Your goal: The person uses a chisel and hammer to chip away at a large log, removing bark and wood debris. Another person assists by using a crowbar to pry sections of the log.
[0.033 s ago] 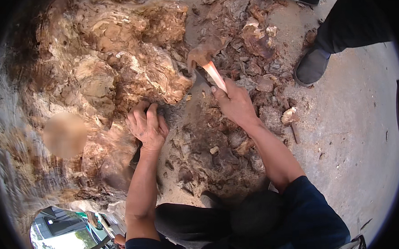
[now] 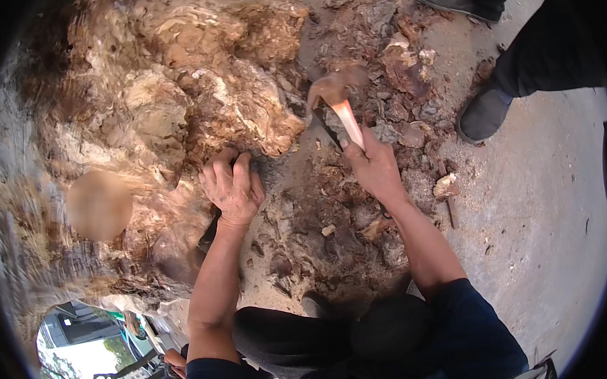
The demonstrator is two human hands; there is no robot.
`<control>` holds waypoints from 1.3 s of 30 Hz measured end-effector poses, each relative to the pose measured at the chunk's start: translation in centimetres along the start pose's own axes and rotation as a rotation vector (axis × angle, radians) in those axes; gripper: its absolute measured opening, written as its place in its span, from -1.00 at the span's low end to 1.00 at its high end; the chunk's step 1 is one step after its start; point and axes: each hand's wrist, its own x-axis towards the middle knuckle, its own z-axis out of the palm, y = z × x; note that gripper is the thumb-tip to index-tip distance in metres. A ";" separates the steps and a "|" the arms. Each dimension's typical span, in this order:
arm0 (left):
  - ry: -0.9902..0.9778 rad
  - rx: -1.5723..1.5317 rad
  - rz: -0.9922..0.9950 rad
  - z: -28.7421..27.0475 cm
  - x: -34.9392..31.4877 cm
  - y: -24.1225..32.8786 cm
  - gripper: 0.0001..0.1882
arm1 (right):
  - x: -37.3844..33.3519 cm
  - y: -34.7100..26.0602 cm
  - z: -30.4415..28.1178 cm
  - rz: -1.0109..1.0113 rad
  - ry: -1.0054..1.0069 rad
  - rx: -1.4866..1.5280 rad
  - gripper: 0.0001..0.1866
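Note:
A large, rough, brown mass of wood (image 2: 152,122), knotted and flaking, fills the left side. Low on its right-hand edge rests my left hand (image 2: 233,188), fingers bent and closed in against the wood. Whatever lies beneath those fingers is hidden. My right hand (image 2: 376,164) grips a hammer (image 2: 349,122) by its pale orange-and-white handle. The brown hammer head, smeared by motion, is raised just right of the wood's edge. Beside the handle shows a thin dark strip (image 2: 328,126) whose kind I cannot make out.
Bark and wood chips (image 2: 347,235) cover the ground between the wood and the concrete floor (image 2: 525,233). A brown rod-like piece (image 2: 452,212) lies at their right edge. Another person's dark shoe (image 2: 485,113) and trousered legs stand at upper right. My bent knee (image 2: 284,334) is below.
The whole scene has shifted slightly right in the picture. The hammer is a little farther right of the wood's edge; my left hand stays against the wood.

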 end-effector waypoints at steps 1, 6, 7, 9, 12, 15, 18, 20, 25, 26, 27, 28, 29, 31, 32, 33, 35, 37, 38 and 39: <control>0.041 -0.025 0.003 0.3 0.2 0.0 -0.64 | -1.1 -0.1 -0.4 0.043 0.026 0.096 -0.75; 0.124 -0.036 -0.025 1.2 0.3 -0.4 -0.81 | -4.9 6.8 -0.5 0.362 0.009 0.280 -0.78; 0.106 -0.072 -0.027 1.1 0.0 -0.3 -0.83 | -5.9 8.0 -0.8 0.392 -0.030 0.178 -0.79; 0.113 -0.088 -0.051 1.0 0.4 0.2 -0.82 | -8.4 7.7 -0.8 0.454 -0.054 0.030 -0.70; 0.211 -0.103 -0.083 0.5 -1.4 0.5 -0.79 | -12.1 16.2 -2.4 0.340 -0.171 -0.425 -0.48; 0.186 -0.153 -0.077 1.1 -1.5 0.7 -0.81 | -12.7 15.9 -3.1 0.316 -0.371 -0.663 -0.35; 0.130 -0.103 -0.094 2.1 -1.2 1.5 -0.82 | -12.1 19.6 -3.6 0.101 -0.323 -0.814 -0.42; 0.086 -0.082 -0.094 0.8 -2.3 2.5 -0.83 | -11.5 22.0 -4.4 -0.030 -0.342 -0.968 -0.50; -0.053 -0.205 -0.110 -6.9 -9.1 2.2 -0.87 | -10.9 20.4 -2.1 -0.134 -0.276 -1.132 -0.50; -0.074 -0.233 -0.170 -8.2 -11.2 2.2 -0.87 | -10.6 20.1 -2.0 -0.147 -0.271 -1.148 -0.50; -0.241 -0.275 -0.256 -9.8 -13.7 2.1 -0.79 | -10.7 20.0 -1.7 -0.161 -0.271 -1.156 -0.50; -0.345 -0.358 -0.415 -12.2 -15.3 2.0 -0.77 | -10.6 19.8 -1.4 -0.164 -0.257 -1.160 -0.50; -0.448 -0.446 -0.578 -14.7 -16.6 2.1 -0.74 | -11.0 19.7 -1.1 -0.165 -0.262 -1.166 -0.51; -0.521 -0.479 -0.756 -17.4 -19.7 2.2 -0.75 | -11.3 19.4 -0.7 -0.168 -0.268 -1.171 -0.51; -0.551 -0.506 -0.823 -18.7 -20.4 2.1 -0.77 | -11.3 19.3 -0.9 -0.164 -0.264 -1.183 -0.51; -0.580 -0.535 -0.884 -19.9 -20.9 2.0 -0.77 | -11.6 19.4 -0.6 -0.157 -0.258 -1.179 -0.51; -0.524 -0.515 -1.012 -19.5 -23.2 2.8 -0.74 | -11.8 19.7 -0.6 -0.153 -0.257 -1.180 -0.51; -0.295 -0.490 -1.027 -19.0 -26.5 3.3 -0.66 | -12.3 20.1 -0.9 -0.112 -0.250 -1.184 -0.51; -0.106 -0.555 -0.983 -18.8 -27.0 3.3 -0.62 | -11.7 20.5 -1.5 -0.087 -0.222 -1.188 -0.51; -0.109 -0.599 -1.083 -19.3 -27.5 3.6 -0.60 | -11.8 20.8 -1.3 -0.065 -0.218 -1.182 -0.51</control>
